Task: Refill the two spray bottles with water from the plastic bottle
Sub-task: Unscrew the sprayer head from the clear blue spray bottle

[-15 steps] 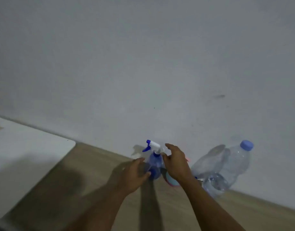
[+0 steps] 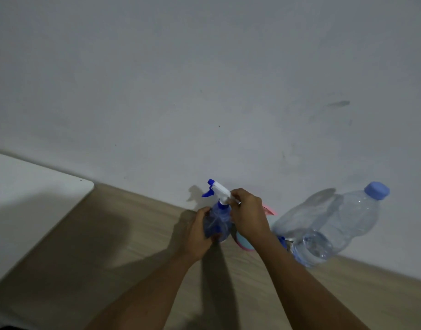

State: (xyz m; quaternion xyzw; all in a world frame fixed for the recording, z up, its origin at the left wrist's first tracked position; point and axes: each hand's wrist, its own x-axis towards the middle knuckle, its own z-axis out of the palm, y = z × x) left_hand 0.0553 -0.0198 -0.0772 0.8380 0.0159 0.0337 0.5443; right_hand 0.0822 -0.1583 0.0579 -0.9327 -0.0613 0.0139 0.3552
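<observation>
A blue spray bottle (image 2: 217, 223) with a white and blue trigger head (image 2: 217, 190) stands on the wooden table (image 2: 123, 253) by the wall. My left hand (image 2: 200, 236) wraps around its body. My right hand (image 2: 248, 215) grips the back of the trigger head. Behind my right hand a second spray bottle (image 2: 246, 244), pale blue with pink parts, is mostly hidden. To the right stands a large clear plastic water bottle (image 2: 330, 232) with a blue cap (image 2: 377, 190) on, partly filled with water.
A grey wall (image 2: 204, 91) rises directly behind the bottles. A white surface (image 2: 26, 191) with a rounded corner lies at the left, over the wooden table. My arms cast dark shadows on the wood.
Both hands have closed in on the blue spray bottle: the left now holds its body, and the right has taken hold of the trigger head.
</observation>
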